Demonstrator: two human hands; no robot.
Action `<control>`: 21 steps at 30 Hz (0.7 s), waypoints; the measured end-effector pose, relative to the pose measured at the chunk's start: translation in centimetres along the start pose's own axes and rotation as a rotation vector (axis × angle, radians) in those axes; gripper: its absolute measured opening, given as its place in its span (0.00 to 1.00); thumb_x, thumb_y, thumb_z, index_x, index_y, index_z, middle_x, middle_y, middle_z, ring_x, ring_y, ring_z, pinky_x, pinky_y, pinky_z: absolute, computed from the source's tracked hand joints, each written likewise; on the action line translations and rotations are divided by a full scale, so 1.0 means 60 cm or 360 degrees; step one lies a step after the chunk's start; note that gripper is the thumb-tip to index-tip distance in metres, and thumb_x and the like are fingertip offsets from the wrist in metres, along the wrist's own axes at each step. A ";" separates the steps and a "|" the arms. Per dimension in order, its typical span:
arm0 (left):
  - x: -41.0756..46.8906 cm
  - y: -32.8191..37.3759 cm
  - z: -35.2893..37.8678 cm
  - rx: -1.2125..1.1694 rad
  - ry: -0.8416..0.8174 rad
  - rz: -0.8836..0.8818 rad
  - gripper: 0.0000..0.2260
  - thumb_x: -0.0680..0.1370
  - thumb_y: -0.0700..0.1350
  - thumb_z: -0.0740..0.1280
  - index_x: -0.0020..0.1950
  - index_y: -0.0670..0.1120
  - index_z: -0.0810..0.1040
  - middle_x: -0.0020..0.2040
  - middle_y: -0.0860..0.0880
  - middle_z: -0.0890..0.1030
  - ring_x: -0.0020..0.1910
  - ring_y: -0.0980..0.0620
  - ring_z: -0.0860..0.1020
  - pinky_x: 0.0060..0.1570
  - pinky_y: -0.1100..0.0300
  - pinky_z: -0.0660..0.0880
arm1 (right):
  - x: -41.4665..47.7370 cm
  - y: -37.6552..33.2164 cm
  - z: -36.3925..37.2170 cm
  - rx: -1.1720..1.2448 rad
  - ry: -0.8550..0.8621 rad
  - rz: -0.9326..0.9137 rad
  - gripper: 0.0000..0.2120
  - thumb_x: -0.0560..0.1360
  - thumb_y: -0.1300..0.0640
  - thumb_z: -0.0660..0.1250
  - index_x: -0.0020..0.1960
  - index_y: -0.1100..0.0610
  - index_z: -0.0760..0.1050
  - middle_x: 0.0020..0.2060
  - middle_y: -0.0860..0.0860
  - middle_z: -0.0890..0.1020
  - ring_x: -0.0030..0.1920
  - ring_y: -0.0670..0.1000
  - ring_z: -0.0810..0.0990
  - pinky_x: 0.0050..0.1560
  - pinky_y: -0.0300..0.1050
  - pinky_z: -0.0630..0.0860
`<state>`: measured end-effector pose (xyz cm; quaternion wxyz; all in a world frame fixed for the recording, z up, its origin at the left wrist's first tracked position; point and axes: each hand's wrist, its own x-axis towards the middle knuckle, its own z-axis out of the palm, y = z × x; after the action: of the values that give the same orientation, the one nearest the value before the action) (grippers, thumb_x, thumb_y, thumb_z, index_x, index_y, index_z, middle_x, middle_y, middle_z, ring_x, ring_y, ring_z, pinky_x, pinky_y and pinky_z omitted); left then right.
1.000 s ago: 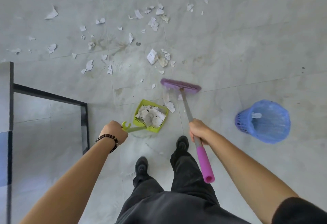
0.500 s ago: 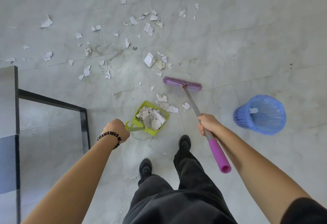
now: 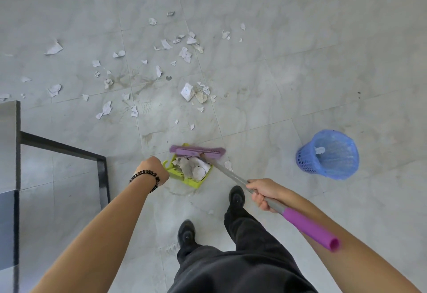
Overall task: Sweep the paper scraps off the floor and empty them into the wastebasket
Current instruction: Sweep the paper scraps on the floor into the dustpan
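My left hand [image 3: 154, 169] grips the handle of a lime-green dustpan [image 3: 193, 182] that rests on the floor, heaped with white paper scraps [image 3: 192, 167]. My right hand [image 3: 261, 192] holds the grey shaft of a broom with a purple grip [image 3: 309, 228]. The purple broom head [image 3: 197, 151] lies across the dustpan's far lip. Several torn paper scraps [image 3: 187, 91] are scattered over the grey tiles beyond it. A blue mesh wastebasket [image 3: 328, 155] stands on the floor to the right, with one white scrap inside.
A black-framed glass panel [image 3: 101, 167] and a metal post [image 3: 9, 140] stand at the left. My two black shoes [image 3: 236, 198] are just behind the dustpan. One scrap [image 3: 228, 165] lies right of the dustpan by the broom shaft.
The broom head was pulled back toward me onto the dustpan's lip, pushing the scraps in front of it into the pan. My right hand drew back to the right; the dustpan stayed put.
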<state>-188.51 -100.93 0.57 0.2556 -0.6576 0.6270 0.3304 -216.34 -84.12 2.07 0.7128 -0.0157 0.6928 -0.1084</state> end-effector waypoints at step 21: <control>-0.070 -0.113 0.082 0.0168 -0.0089 0.0110 0.06 0.71 0.39 0.63 0.42 0.43 0.80 0.36 0.48 0.78 0.31 0.51 0.76 0.25 0.64 0.69 | 0.026 0.064 0.078 0.0691 0.0314 -0.0109 0.12 0.78 0.63 0.50 0.37 0.58 0.65 0.19 0.50 0.66 0.16 0.46 0.65 0.18 0.33 0.62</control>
<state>-182.33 -93.91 0.01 0.2958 -0.6117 0.6585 0.3237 -211.17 -81.27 0.03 0.6243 0.1250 0.7185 -0.2801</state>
